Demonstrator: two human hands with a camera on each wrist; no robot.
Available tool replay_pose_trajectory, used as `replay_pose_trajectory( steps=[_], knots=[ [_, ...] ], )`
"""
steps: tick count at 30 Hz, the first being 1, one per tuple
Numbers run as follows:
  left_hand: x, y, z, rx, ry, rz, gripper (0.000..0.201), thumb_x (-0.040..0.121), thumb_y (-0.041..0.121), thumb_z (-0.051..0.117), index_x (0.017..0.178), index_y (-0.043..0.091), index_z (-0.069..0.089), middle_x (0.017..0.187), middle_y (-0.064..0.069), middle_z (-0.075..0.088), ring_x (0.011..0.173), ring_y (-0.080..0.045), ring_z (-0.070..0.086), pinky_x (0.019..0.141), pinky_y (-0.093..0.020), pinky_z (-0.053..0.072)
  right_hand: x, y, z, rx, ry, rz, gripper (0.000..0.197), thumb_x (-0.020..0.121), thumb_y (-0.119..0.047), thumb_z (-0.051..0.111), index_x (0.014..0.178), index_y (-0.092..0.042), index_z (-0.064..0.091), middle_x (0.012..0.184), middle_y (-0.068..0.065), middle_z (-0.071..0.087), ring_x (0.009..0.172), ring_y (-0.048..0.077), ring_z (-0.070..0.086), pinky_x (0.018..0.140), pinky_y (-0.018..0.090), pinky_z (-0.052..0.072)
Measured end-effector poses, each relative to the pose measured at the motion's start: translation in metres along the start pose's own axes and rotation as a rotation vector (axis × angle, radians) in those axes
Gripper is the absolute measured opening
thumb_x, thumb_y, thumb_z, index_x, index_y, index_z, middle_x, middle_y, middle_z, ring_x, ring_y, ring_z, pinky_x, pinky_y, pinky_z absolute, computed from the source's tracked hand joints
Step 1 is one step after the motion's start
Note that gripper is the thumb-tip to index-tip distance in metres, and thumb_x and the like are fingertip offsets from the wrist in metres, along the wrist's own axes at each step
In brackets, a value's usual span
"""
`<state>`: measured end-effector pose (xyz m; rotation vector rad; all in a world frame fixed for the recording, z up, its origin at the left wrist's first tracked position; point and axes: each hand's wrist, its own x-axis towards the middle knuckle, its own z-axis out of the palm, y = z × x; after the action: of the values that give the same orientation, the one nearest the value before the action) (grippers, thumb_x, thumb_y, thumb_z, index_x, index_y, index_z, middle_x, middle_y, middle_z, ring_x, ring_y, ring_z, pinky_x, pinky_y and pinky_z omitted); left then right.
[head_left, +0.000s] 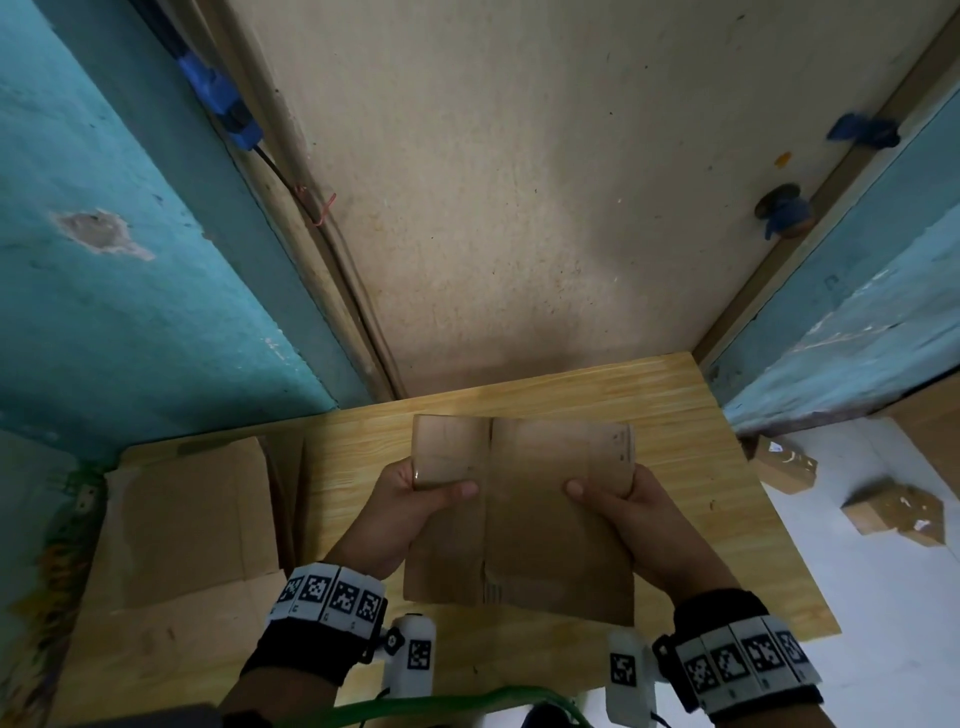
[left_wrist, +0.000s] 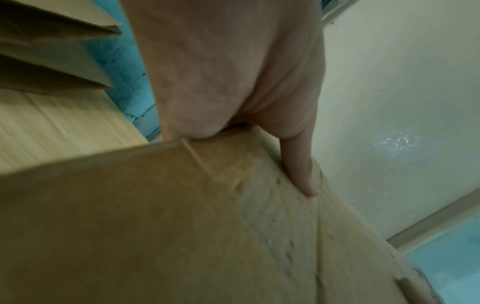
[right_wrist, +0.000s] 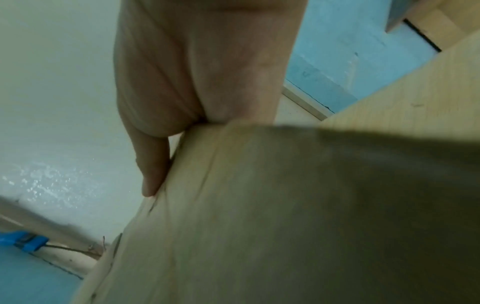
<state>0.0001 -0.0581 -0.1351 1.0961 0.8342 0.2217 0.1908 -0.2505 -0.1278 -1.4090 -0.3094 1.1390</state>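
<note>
Two grips on cardboard box (head_left: 530, 519), left hand (head_left: 410, 499) fingers (head_left: 457, 489) curled round its edge, right hand (head_left: 623, 512) likewise.

No readable text, cardboard (head_left: 540, 519) print — too blurred

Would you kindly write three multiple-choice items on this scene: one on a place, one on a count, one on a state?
1. Where is the stack of flat cardboard? A on the table, at the left; B on a shelf; C in a drawer.
2. How many small boxes lie on the floor? A one; B two; C four.
3. How is the cardboard sheet? A held by both hands; B lying untouched; C leaning on a wall.
Answers: 1 A: it rests on the wood. 2 B: two show right of the table. 3 A: left hand and right hand pinch its sides.
</note>
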Motion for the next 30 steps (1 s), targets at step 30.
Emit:
replay_pose_trajectory(
  steps=[30],
  knots=[
    [-0.031,-0.027,-0.04,-0.251,-0.024,-0.043,0.041,0.089,0.014,0.072,0.127,0.002,0.066,0.127,-0.016,0.071,0.118,-0.033,0.069,0.096,-0.048,0.057,0.012,0.025,0.056,0.261,0.194,-0.02,0.033,0.102,-0.014,0.06,0.133,-0.003,0.064,0.127,0.015,0.074,0.116,0.032,0.072,0.093,0.049,0.059]
  ],
)
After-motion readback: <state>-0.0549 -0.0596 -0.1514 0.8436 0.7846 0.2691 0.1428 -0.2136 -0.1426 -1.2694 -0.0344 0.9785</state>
